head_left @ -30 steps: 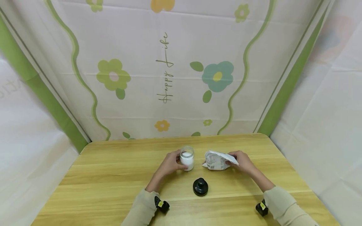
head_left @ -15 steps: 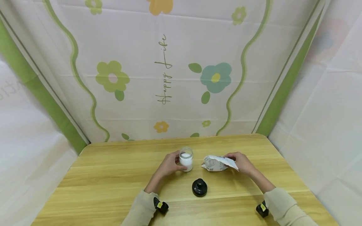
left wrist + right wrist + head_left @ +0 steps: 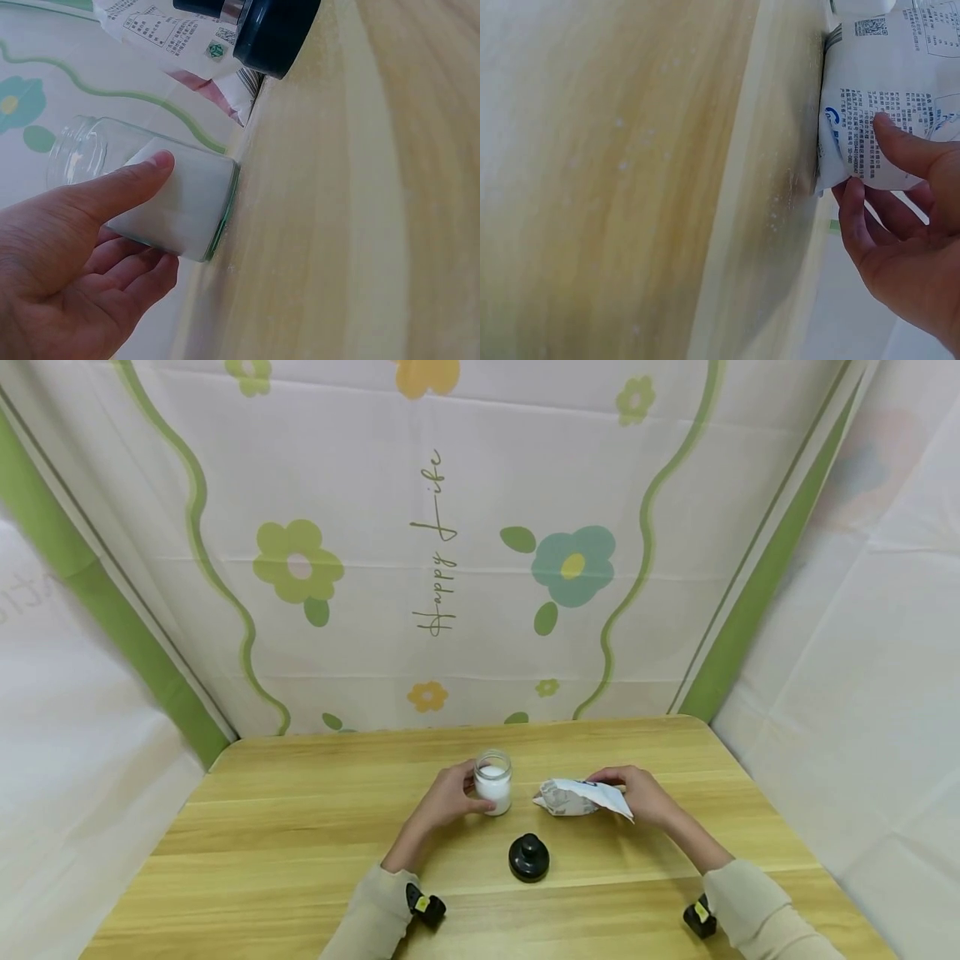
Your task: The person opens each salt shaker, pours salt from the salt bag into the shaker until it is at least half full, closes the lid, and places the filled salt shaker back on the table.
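My left hand (image 3: pixel 447 795) holds a lidless glass jar (image 3: pixel 494 784), which stands upright on the table. A white substance (image 3: pixel 176 195) fills much of the jar, below its clear neck. In the left wrist view, the thumb lies along the near side of the glass and the fingers curl round beneath it. To the right, my right hand (image 3: pixel 637 793) grips a white printed bag (image 3: pixel 577 797) that rests on the table. The right wrist view shows the thumb on the bag's printed face (image 3: pixel 889 112) and the fingertips at its lower edge. A black knobbed lid (image 3: pixel 528 858) lies in front of the jar.
The wooden table (image 3: pixel 300 860) reaches back to a white curtain (image 3: pixel 360 610) with flower prints, and more cloth hangs at both sides. White specks (image 3: pixel 622 165) dot the wood near the bag. Each wrist carries a small black camera (image 3: pixel 426 906).
The upper part of the bag has sunk lower and tilted toward the front, with the right hand shifting slightly on it. The left hand and jar stay in place; the head view shifted slightly.
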Tool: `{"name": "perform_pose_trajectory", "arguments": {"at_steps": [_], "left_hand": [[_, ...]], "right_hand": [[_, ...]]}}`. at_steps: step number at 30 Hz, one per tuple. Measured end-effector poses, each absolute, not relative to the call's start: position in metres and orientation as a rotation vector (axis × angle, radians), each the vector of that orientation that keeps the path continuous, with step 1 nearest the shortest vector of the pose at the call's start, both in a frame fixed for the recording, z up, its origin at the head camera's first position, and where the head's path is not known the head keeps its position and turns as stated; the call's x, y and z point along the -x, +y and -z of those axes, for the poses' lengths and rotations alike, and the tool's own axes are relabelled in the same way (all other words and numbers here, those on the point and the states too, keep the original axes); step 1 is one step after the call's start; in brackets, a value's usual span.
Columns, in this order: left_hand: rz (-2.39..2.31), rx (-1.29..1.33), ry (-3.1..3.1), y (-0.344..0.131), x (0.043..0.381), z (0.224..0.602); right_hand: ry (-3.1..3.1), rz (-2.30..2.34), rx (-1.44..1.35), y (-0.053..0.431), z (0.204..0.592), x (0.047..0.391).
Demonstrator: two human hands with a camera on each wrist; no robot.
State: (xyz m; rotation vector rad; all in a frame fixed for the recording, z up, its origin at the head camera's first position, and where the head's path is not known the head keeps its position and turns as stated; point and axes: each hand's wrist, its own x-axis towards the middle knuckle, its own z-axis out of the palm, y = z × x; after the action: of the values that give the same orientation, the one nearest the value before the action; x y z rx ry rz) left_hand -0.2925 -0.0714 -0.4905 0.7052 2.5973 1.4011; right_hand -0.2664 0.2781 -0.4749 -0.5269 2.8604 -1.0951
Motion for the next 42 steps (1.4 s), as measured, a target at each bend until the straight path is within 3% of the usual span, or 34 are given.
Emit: {"name": "perform_pose_trajectory", "arguments": {"at_steps": [22,42], "left_hand": [[-1.405,-0.668,2.65,-0.097,0.278,0.476],[-1.439,-0.636,2.68,-0.128,0.257,0.47]], "right_hand": [[2.823,1.211,0.643,0.317,0.45,0.232],[2.736,1.355,0.505,0.324,0.468,0.19]]}}
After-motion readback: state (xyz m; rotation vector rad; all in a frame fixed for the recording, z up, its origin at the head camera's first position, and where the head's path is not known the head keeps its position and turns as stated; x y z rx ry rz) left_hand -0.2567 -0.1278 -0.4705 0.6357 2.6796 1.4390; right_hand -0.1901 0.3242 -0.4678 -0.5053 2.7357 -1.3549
